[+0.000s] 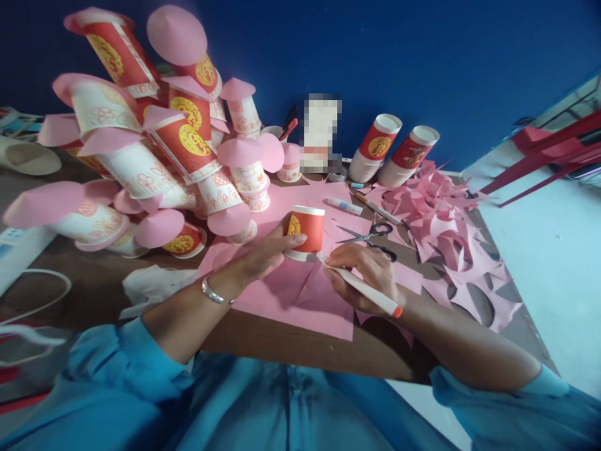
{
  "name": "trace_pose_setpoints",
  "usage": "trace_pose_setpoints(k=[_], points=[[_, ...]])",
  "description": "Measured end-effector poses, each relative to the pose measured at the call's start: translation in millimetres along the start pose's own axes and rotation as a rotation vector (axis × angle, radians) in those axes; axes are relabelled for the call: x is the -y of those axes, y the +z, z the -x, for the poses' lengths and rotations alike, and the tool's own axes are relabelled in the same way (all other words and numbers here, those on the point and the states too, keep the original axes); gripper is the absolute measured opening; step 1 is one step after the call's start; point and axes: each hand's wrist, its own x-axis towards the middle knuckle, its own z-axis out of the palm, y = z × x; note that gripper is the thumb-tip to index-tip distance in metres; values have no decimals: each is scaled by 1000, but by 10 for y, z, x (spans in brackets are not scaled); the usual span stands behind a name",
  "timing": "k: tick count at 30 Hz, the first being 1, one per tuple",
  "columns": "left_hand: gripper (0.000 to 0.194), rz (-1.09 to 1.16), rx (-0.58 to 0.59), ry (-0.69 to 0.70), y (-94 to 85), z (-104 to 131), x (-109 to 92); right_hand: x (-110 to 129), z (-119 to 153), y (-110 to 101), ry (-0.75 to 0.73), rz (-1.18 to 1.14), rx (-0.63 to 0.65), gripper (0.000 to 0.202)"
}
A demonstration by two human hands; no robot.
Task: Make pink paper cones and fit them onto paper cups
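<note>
My left hand (270, 250) is wrapped round a red paper cup (313, 230) with a yellow emblem and white bands at top and bottom. In my right hand (364, 272) is a white marker (369, 291) with an orange-red end. Its tip meets or nearly meets the cup's lower white band; exact contact is hard to see. Beneath both hands lies pink paper (282, 297). Black-handled scissors (369, 237) rest partly open just beyond my right hand, and a glue stick (345, 206) lies behind them.
Many paper cups with pink cone tops (188, 141) are piled at the left. Two cup stacks (378, 144) stand by the blue wall. Pink paper scraps (451, 225) cover the table's right side. White crumpled plastic (154, 288) lies near my left forearm.
</note>
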Motion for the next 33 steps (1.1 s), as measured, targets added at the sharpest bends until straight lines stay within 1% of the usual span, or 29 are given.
trace_pose_setpoints(k=[8,16,21,25,29,33], points=[[42,-17,0,8,23,6,-34,-13,20,24,-54,12,14,19],[37,-4,16,8,16,-8,-21,-26,39,31,-50,12,11,22],[37,-38,26,4,24,0,-47,-25,43,33,-43,6,4,22],[38,-40,17,20,9,-5,-19,-24,41,26,-54,-1,27,23],[43,-33,15,15,-3,-7,8,-24,34,25,-48,18,17,22],[41,-30,20,19,2,-4,-3,-22,27,32,-50,35,10,23]])
